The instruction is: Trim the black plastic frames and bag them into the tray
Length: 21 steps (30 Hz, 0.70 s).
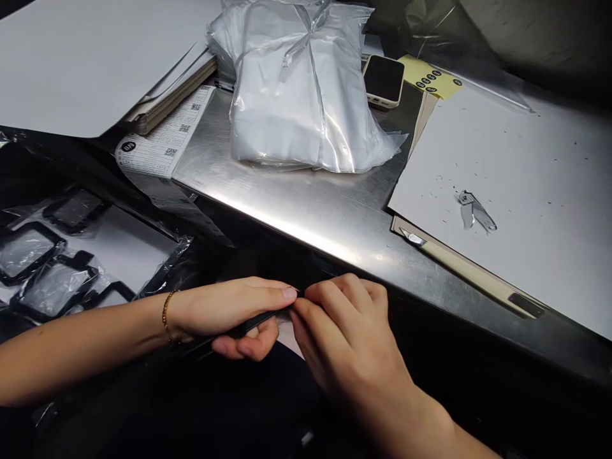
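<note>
Low in the middle, over my lap, my left hand (248, 312) is closed round a thin black piece (258, 322), seen nearly edge-on. Its thumb presses along the top and the fingers curl beneath. My right hand (351, 331) meets it at the piece's right end, fingers bent and pinched there. The right fingertips are mostly hidden behind the knuckles, and the full shape of the black piece does not show. To the left, several black rounded frames with clear film (52, 287) lie in plastic on a white surface.
A metal table (287, 210) crosses the view, its front edge just beyond my hands. It carries a tied bundle of clear bags (291, 102), a phone (383, 80), stacked white sheets (95, 64), a label sheet (162, 137), nail clippers (473, 210) among black scraps, and a craft knife (468, 271).
</note>
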{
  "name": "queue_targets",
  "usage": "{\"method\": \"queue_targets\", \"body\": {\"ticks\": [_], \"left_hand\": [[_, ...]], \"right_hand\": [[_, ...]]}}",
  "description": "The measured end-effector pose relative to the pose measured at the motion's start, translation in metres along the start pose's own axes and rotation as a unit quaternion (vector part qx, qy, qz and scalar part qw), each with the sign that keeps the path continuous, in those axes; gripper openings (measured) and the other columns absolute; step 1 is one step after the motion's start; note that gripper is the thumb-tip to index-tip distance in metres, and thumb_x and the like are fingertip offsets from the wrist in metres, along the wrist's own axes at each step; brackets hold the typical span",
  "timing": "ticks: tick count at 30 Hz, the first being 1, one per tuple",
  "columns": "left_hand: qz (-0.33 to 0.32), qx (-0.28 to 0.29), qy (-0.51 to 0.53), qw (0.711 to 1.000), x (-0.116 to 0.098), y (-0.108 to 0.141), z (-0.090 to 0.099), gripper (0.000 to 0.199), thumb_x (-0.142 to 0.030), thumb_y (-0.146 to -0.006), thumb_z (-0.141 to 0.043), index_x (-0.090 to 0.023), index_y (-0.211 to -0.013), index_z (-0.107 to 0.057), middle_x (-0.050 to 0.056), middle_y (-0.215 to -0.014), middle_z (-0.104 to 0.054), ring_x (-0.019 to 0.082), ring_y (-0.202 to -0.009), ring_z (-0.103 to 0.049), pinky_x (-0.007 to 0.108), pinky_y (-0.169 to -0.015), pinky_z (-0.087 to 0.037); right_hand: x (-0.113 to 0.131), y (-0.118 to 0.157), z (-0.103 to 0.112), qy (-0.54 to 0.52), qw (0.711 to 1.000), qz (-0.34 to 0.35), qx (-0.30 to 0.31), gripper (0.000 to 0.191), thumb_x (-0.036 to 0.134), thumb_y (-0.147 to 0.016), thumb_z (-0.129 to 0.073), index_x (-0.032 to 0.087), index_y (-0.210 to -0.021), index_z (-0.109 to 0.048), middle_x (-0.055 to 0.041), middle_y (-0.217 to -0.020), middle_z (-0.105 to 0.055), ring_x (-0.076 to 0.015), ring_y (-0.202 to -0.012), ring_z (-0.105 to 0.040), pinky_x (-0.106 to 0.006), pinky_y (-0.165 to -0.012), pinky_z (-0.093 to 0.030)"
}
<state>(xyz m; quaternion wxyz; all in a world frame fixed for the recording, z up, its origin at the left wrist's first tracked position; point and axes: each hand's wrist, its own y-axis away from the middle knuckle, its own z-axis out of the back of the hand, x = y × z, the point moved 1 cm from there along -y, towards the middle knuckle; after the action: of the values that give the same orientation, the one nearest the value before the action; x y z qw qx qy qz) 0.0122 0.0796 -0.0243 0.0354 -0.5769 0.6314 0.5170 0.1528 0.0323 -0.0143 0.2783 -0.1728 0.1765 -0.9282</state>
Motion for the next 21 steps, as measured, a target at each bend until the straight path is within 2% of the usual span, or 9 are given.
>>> {"method": "queue_targets", "body": {"ticks": [7,12,15,19,20,21], "left_hand": [[-0.008,-0.002,0.008,1.0,0.003,-0.004,0.004,0.034,-0.047,-0.082,-0.031,-0.017,-0.073,-0.044,-0.008,-0.035,-0.04,0.001,-0.023,-0.025,0.01,-0.024,-0.017],[-0.003,0.009,0.003,1.0,0.002,-0.001,0.003,0.035,-0.048,-0.082,-0.031,-0.016,-0.075,-0.045,-0.008,-0.035,-0.04,0.001,-0.023,-0.025,0.01,-0.024,-0.017],[0.003,0.0,0.002,1.0,0.0,0.002,0.003,0.034,-0.048,-0.082,-0.032,-0.016,-0.08,-0.045,-0.008,-0.035,-0.04,0.001,-0.023,-0.024,0.01,-0.025,-0.016],[0.015,-0.014,0.007,1.0,0.001,0.004,0.004,0.036,-0.047,-0.082,-0.032,-0.014,-0.083,-0.045,-0.008,-0.034,-0.04,0.001,-0.023,-0.024,0.01,-0.024,-0.015],[0.016,-0.013,0.007,1.0,0.002,0.004,0.004,0.037,-0.048,-0.082,-0.032,-0.013,-0.082,-0.046,-0.008,-0.034,-0.039,0.001,-0.023,-0.024,0.01,-0.024,-0.015],[0.017,-0.011,0.007,1.0,0.002,0.004,0.003,0.038,-0.048,-0.082,-0.032,-0.013,-0.081,-0.047,-0.007,-0.034,-0.039,0.001,-0.023,-0.024,0.01,-0.024,-0.015]], "right_hand": [[0.001,-0.001,-0.009,0.011,1.0,0.019,-0.014,0.015,0.0,-0.067,-0.052,0.009,-0.056,-0.058,-0.0086,-0.054,-0.053,-0.0166,-0.057,-0.038,-0.034,-0.053,-0.029],[-0.001,0.003,-0.008,-0.025,1.0,0.009,-0.016,0.014,0.004,-0.071,-0.052,0.009,-0.058,-0.057,-0.007,-0.056,-0.052,-0.0156,-0.058,-0.04,-0.034,-0.055,-0.031],[-0.002,0.008,0.006,-0.129,0.991,-0.01,0.024,0.016,0.007,-0.072,-0.051,0.012,-0.058,-0.054,-0.0033,-0.057,-0.049,-0.0133,-0.059,-0.04,-0.032,-0.058,-0.035],[-0.009,0.017,0.025,-0.293,0.939,-0.015,0.181,0.016,0.009,-0.074,-0.052,0.017,-0.061,-0.051,0.0001,-0.062,-0.048,-0.0113,-0.062,-0.042,-0.028,-0.062,-0.039],[-0.011,0.02,0.026,-0.299,0.935,-0.021,0.189,0.016,0.01,-0.075,-0.053,0.017,-0.061,-0.051,-0.0004,-0.064,-0.049,-0.0114,-0.063,-0.042,-0.028,-0.062,-0.039],[-0.013,0.021,0.026,-0.283,0.943,-0.034,0.172,0.014,0.01,-0.075,-0.054,0.016,-0.062,-0.052,-0.0015,-0.065,-0.049,-0.0118,-0.063,-0.043,-0.028,-0.061,-0.039]]}}
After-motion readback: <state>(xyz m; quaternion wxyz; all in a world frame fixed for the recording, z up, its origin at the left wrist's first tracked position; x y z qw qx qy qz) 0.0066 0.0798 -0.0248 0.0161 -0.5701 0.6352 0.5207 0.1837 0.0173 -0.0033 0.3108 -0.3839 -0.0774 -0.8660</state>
